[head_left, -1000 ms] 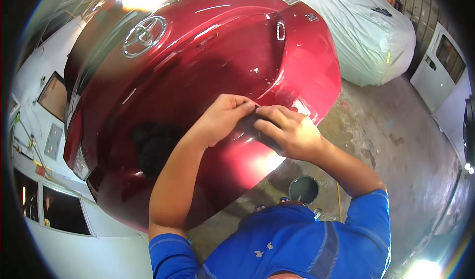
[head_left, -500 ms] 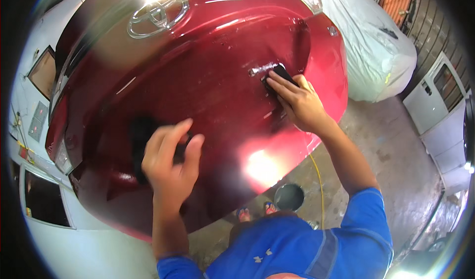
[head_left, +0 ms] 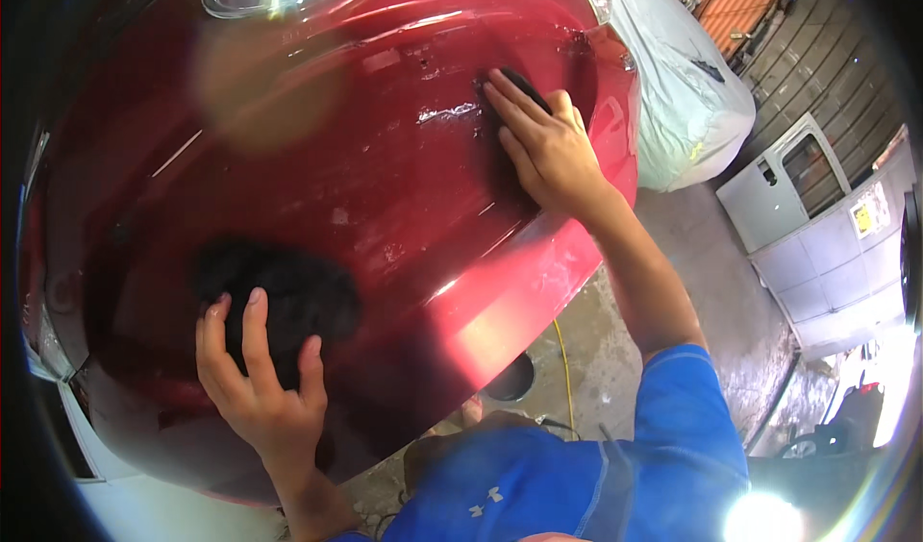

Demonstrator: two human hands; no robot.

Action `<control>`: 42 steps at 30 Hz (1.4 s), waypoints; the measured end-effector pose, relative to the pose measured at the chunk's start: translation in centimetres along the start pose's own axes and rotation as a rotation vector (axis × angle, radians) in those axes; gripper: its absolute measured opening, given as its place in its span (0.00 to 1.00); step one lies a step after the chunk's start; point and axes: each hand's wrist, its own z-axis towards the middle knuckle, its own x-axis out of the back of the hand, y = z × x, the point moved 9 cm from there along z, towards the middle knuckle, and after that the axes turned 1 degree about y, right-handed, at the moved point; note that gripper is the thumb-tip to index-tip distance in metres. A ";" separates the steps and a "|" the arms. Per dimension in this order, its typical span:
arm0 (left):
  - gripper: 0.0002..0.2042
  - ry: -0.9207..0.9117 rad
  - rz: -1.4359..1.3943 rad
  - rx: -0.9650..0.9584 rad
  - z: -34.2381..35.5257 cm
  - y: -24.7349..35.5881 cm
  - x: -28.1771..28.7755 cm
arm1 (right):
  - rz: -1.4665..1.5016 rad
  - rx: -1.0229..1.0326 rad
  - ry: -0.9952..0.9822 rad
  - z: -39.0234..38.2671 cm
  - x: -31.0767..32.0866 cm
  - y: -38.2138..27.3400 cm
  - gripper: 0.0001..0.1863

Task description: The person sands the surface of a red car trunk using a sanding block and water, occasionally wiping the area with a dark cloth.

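Observation:
A glossy red car bumper [head_left: 385,172] fills most of the view, with wet streaks and small whitish patches on it. On its upper right part, my right hand [head_left: 553,153] presses a thin black block [head_left: 525,88] against the paint, fingers laid along it. Much of the block is hidden under the fingers. My left hand [head_left: 264,388] is at the lower left with its fingers apart and nothing in them. Just beyond those fingertips is a soft-edged black patch [head_left: 308,302] over the paint; I cannot tell whether it is a shadow or a reflection.
A pale-covered vehicle [head_left: 687,90] stands at the far right, with a loose white car door [head_left: 784,172] beyond it. A dark bucket [head_left: 511,379] and a yellow hose [head_left: 567,388] are on the concrete floor [head_left: 692,254] below the bumper.
The view has tilted and moved closer to the bumper. My right hand and the black block have slid up across the paint, past the whitish wet streak. My left hand has moved left and down.

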 end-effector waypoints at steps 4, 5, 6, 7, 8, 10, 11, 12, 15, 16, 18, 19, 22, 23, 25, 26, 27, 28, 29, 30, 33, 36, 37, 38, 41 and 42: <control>0.27 0.020 0.014 -0.008 -1.0 -0.9 0.6 | 0.156 0.043 0.185 -1.3 3.0 0.1 0.30; 0.27 0.023 0.012 -0.014 -0.9 -0.8 0.6 | 0.173 0.024 0.196 -2.8 2.8 0.8 0.30; 0.27 0.026 0.012 -0.020 -0.9 -0.7 0.6 | 0.162 0.035 0.187 -3.8 2.1 0.9 0.31; 0.27 0.020 0.009 -0.020 -0.9 -0.6 0.5 | 0.144 0.042 0.182 -4.8 1.8 0.9 0.31; 0.27 0.022 0.013 -0.018 -0.8 -0.6 0.6 | 0.151 0.066 0.097 -5.3 0.6 0.5 0.31; 0.27 0.027 0.028 -0.019 -0.7 -0.6 0.7 | 0.145 0.039 -0.052 -5.1 -1.0 0.6 0.31; 0.27 0.027 0.023 -0.026 -0.7 -0.5 0.7 | 0.050 -0.003 -0.015 -4.2 -0.6 2.5 0.30; 0.27 0.027 0.018 -0.033 -0.6 -0.2 0.6 | -0.045 -0.043 0.022 -2.4 -0.5 5.3 0.29; 0.26 0.014 0.045 -0.021 -0.5 -0.4 0.7 | -0.069 -0.060 0.011 -0.7 -1.4 4.9 0.26; 0.26 0.007 0.048 -0.011 -0.5 -0.9 0.9 | -0.012 0.014 -0.006 -1.2 -1.5 1.5 0.26; 0.27 -0.015 0.010 -0.007 -0.9 -0.8 0.9 | -0.039 0.070 -0.003 -1.3 -1.2 1.9 0.27; 0.27 -0.021 0.008 -0.007 -0.9 -0.4 0.7 | -0.098 -0.035 0.013 -1.2 -1.8 4.8 0.28; 0.26 -0.019 0.032 -0.001 -0.6 -0.4 0.6 | -0.066 -0.029 0.084 -0.2 -2.6 2.8 0.27; 0.26 -0.011 0.030 0.006 -0.8 -0.8 0.8 | 0.006 0.063 0.051 -0.6 -1.6 -1.8 0.26; 0.26 -0.026 0.024 -0.015 -0.8 -0.7 0.9 | -0.051 -0.039 0.017 -0.3 -1.9 1.6 0.25; 0.26 -0.031 0.016 -0.028 -0.7 -0.3 0.7 | -0.086 -0.162 0.022 -0.1 -2.6 6.8 0.25; 0.26 -0.013 0.014 -0.022 -0.5 -0.1 0.6 | -0.126 -0.257 0.040 0.5 -2.5 10.0 0.26; 0.26 -0.020 0.020 -0.014 -0.6 -0.5 0.8 | -0.109 -0.174 0.051 0.7 -2.8 5.7 0.25; 0.26 -0.012 0.024 0.000 -0.7 -0.8 1.0 | -0.103 -0.094 0.065 0.7 -2.5 1.5 0.25; 0.26 -0.021 0.015 -0.001 -0.6 -0.9 1.1 | -0.053 -0.043 0.054 1.0 -1.8 0.2 0.25; 0.27 -0.019 0.002 -0.029 0.0 -0.3 0.6 | -0.026 -0.373 -0.001 1.5 -2.5 9.3 0.24; 0.27 0.004 0.073 -0.022 -0.5 -0.7 1.1 | -0.047 -0.235 -0.020 1.9 -2.6 3.7 0.25; 0.27 0.011 0.063 -0.015 -0.5 -0.8 1.2 | -0.003 -0.149 -0.004 0.8 -2.4 0.8 0.25; 0.27 0.017 0.052 -0.009 -0.5 -0.7 1.1 | 0.041 -0.064 0.012 0.0 -2.2 -1.1 0.26; 0.27 0.018 0.039 -0.016 -0.5 -0.5 0.8 | -0.187 -0.317 0.097 3.6 0.0 6.8 0.24; 0.27 0.016 0.039 -0.023 -0.6 -0.4 0.7 | -0.187 -0.408 0.002 1.9 -1.3 6.5 0.23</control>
